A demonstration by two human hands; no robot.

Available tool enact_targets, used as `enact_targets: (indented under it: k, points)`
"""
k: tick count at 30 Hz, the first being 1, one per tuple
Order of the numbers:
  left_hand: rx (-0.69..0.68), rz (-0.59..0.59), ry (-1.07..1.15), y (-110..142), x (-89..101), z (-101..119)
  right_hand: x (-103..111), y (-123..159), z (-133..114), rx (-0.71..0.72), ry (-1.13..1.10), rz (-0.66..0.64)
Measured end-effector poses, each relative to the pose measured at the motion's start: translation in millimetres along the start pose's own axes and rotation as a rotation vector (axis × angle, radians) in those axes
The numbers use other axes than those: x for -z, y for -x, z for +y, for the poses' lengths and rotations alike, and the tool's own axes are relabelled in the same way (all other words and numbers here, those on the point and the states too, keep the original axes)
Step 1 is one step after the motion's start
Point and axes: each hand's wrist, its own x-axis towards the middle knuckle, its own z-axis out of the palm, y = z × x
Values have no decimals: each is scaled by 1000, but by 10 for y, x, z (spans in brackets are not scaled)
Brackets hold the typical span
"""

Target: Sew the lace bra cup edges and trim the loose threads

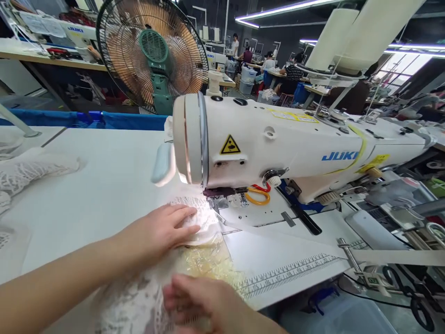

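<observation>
Head view:
Left hand [167, 229]: fingers spread flat, palm pressing the white lace fabric [205, 222] onto the white desk [104, 185].
Right hand [205, 299]: at the desk's near edge, fingers loosely curled on the lace; grip unclear.
Lace: just before the needle of the cream Juki sewing machine [278, 144].
Behind: green-hubbed fan [153, 53] past the far edge.

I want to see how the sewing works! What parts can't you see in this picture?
- Needle: head view, lost in lamp glare under the sewing machine head.
- Right hand: blurred, cut off by the bottom edge; its grip on the lace fabric is unclear.
- Left hand: lies flat, covering the lace beneath.
- Ruler numbers: too small.
</observation>
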Motion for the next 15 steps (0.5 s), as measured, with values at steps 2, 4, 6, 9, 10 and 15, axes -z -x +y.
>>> enact_targets:
  k: [2,4,6,9,10,15]
  points:
    - [-80,-2,30,46,-7,-87,225,134,-130,140,446,30]
    - [-158,18,94,53,-17,-80,445,162,-246,276,892,173]
    - [-209,36,176,38,-38,34,613,104,-309,311,1186,214]
    - [-208,57,262,22,-90,290,730,-9,-326,198,1437,116]
    - [-210,75,277,24,-107,364,738,-29,-330,155,1485,83]
    - [-224,188,333,41,-121,491,721,27,-395,79,1546,8]
